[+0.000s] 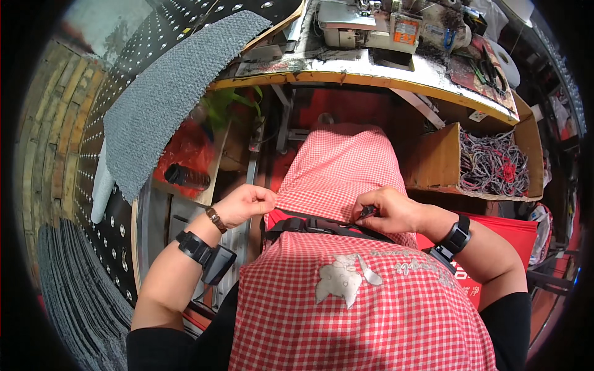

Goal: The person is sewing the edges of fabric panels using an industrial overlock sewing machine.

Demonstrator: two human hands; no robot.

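Note:
Across my lap lies a red-and-white checked apron [346, 161], with a black strap and buckle [318, 226] at my waist. Red fabric [276, 217] shows beside the strap's left end. My left hand [246, 206] is closed in a pinch by that red fabric; what its fingertips hold is too small to make out. Over the strap's right part, my right hand [393, 211] is closed around a small black object [369, 211], its exact kind hidden by the fingers. Both wrists wear black strapped devices, and a brown bracelet [215, 220] circles the left one.
Ahead stands a worktable [297, 78] bearing a sewing machine [371, 28] and scissors [492, 71]. A cardboard box of tangled cords [495, 162] is at the right. Grey textured fabric [179, 99] hangs at the left, above stacked dark strips [83, 297]. A red bag [501, 238] lies beside my right arm.

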